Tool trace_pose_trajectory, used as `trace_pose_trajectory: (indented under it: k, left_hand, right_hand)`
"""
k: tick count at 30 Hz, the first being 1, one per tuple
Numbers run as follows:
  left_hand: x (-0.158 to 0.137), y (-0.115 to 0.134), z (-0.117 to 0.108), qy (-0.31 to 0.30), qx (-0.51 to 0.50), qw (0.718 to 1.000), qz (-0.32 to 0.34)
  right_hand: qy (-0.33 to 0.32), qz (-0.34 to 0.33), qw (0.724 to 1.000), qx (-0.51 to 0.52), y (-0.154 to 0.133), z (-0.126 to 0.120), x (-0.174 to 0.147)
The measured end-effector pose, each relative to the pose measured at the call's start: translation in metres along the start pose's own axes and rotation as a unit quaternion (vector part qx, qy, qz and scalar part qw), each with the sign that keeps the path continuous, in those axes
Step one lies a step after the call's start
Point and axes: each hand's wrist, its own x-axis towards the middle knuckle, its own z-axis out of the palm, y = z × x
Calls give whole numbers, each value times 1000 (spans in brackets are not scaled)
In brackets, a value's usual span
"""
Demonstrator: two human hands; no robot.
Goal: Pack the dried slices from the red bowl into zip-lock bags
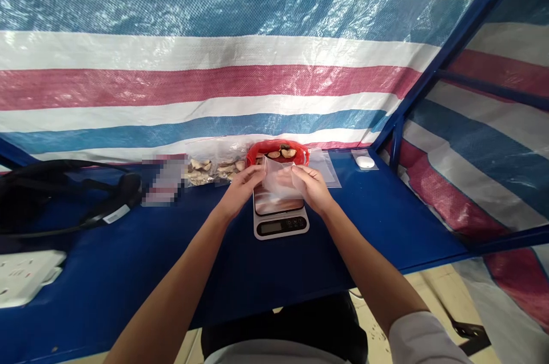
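Observation:
Between both hands is a clear plastic bag (279, 179), held by its upper corners above a white kitchen scale (281, 226). My left hand (243, 189) pinches the bag's left edge; my right hand (312, 188) pinches its right edge. Behind the bag sits a red plastic bag (303, 153), open at the top, with brown and cream dried slices (288, 152) inside, perhaps mushroom. To the left lie two clear bags of similar pieces, one bag (199, 172) beside the other bag (229, 169). The scale's display shows no readable figure.
Flat clear bags (330, 169) lie right of the red bag, with a white rounded case (365, 162) farther right. Left are a blurred-out item (165, 181), black headgear (115, 198) and a white power strip (26, 275). A striped tarp (206, 86) backs the blue table (377, 221).

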Motion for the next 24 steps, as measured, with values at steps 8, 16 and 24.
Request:
trace_pose_trajectory:
  k: [8,16,24]
  left_hand:
    - [6,-2,-12,57,88,993,60]
    - [26,30,-48,-29,251,965,70]
    - [47,41,-56,-131,354,922,90]
  right_hand:
    - [12,-2,999,-44,8,-12,7]
    - [-54,-2,988,-146,-19,-14,34]
    - [-134,-87,939,-305,-17,5,69]
